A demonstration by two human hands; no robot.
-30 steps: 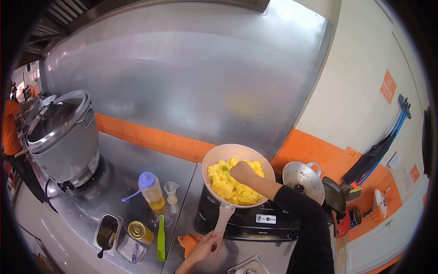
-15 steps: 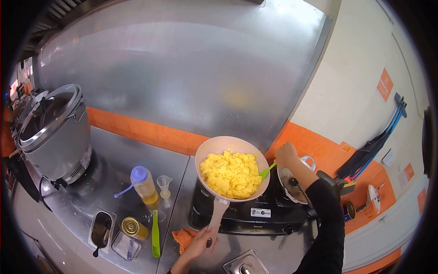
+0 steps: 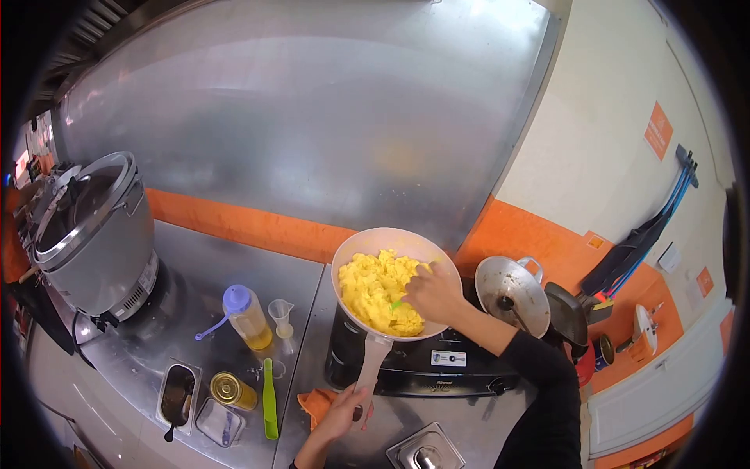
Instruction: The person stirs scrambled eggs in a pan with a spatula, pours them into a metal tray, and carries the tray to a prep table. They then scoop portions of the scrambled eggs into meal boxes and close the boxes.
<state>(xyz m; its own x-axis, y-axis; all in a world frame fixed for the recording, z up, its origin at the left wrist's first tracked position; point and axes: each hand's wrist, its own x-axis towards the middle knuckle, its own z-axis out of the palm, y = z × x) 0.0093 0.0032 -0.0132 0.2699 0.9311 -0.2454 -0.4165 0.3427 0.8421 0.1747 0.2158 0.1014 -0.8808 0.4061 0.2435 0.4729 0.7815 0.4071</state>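
Note:
A light pink pan (image 3: 394, 236) is over the black stove (image 3: 414, 378), filled with yellow scrambled egg (image 3: 373, 288). My left hand (image 3: 341, 414) is wrapped round the pan's handle, near its lower end. Over the right part of the pan is my right hand (image 3: 432, 294), its fingers closed on a green spatula (image 3: 398, 303). Only a small green part of that spatula shows at the egg; the hand hides the rest. An orange cloth (image 3: 316, 404) lies beside my left hand.
Left of the stove stand a squeeze bottle (image 3: 248, 319), a small measuring cup (image 3: 280, 315), a green utensil (image 3: 269, 400), a lidded jar (image 3: 233, 390) and metal container (image 3: 178, 395). A large cooker (image 3: 101, 238) is farther left. Right are a metal lid (image 3: 512, 293) and dark pan (image 3: 566, 316).
My right hand has moved from beyond the pan's right rim back over the egg with the green spatula. My left hand stays on the handle. The camera view has shifted slightly.

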